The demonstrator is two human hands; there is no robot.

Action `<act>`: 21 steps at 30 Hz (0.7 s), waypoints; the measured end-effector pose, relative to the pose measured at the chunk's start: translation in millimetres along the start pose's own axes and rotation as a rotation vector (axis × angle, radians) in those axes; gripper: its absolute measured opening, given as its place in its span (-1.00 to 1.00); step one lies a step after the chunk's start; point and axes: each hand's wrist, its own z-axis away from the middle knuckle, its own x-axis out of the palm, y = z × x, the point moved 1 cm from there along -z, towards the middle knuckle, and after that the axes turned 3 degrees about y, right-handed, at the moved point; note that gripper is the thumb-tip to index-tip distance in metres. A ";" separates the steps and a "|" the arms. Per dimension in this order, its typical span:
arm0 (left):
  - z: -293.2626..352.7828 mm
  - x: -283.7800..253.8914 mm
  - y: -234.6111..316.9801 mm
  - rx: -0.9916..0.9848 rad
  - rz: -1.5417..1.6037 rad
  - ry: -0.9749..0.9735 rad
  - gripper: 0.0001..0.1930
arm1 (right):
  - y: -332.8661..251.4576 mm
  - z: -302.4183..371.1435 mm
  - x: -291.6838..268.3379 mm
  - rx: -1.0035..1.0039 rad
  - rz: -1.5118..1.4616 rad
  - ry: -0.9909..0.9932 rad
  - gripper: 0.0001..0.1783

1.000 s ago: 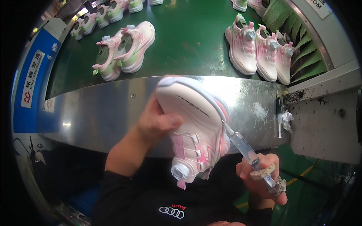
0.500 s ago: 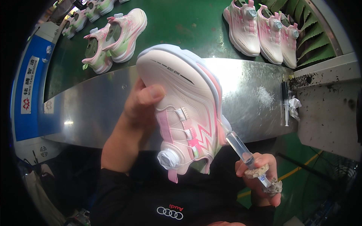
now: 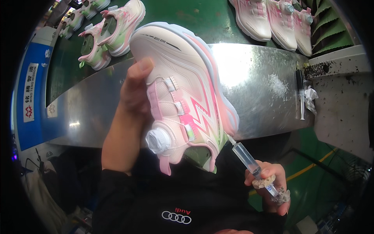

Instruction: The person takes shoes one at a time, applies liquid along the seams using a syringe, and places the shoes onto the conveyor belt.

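Note:
A white and pink sneaker (image 3: pixel 183 89) with a round lace dial and a pale blue sole edge is held up in front of me. My left hand (image 3: pixel 136 82) grips it near the toe, thumb on the upper, its other fingers hidden behind the shoe. At lower right my right hand (image 3: pixel 270 187) is closed around a clear syringe (image 3: pixel 245 158), whose flange and plunger end are wrapped in lumpy, dirty-looking material. The syringe's thin tip meets the seam between upper and sole near the heel. Some clear content shows in its barrel.
Behind the shoe lies a shiny metal plate (image 3: pixel 253 70) with a white smear, bordering a green conveyor belt (image 3: pixel 183 11). More sneakers stand on the belt, a pair (image 3: pixel 113 31) at left and several (image 3: pixel 272 19) at right. Another syringe (image 3: pixel 300 93) lies by crumpled white material (image 3: pixel 310 97).
The sneaker has shifted up and left in view and turned slightly. The syringe tip has moved along the sole seam toward the heel. Both hands keep their hold.

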 end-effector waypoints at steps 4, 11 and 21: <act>-6.2 -1.6 0.1 -0.066 0.141 -0.095 -0.46 | 4.1 4.1 -3.9 -0.016 -0.007 0.027 0.02; -11.8 -10.1 0.7 -0.060 0.057 0.046 -0.47 | 12.1 7.2 -10.3 -0.048 -0.052 0.052 0.03; -14.9 -11.9 3.3 -0.039 -0.015 0.224 -0.48 | 26.8 7.9 -14.8 -0.097 -0.135 0.017 0.05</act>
